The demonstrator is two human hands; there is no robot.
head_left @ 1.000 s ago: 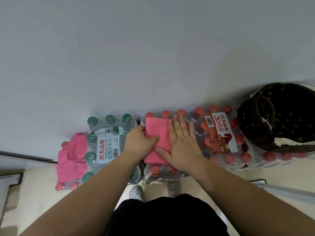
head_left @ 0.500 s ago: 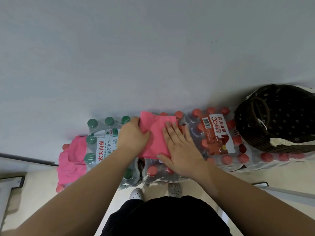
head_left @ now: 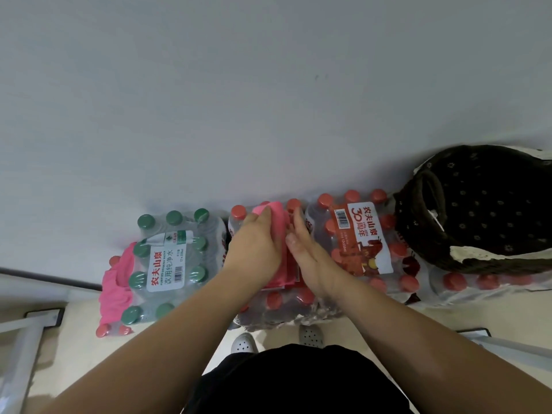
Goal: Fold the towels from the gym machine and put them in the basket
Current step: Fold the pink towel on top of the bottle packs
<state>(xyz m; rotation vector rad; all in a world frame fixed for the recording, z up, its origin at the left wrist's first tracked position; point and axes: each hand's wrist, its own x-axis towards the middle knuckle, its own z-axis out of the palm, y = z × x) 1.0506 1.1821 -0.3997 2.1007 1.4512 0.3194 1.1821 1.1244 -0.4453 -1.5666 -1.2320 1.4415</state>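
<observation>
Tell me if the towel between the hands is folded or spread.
Mid-fold: left hand grips the towel, bunched narrow against the right hand.

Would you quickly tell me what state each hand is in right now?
Left hand: closed, gripping the pink towel.
Right hand: open, straight fingers pressed against that towel.
</observation>
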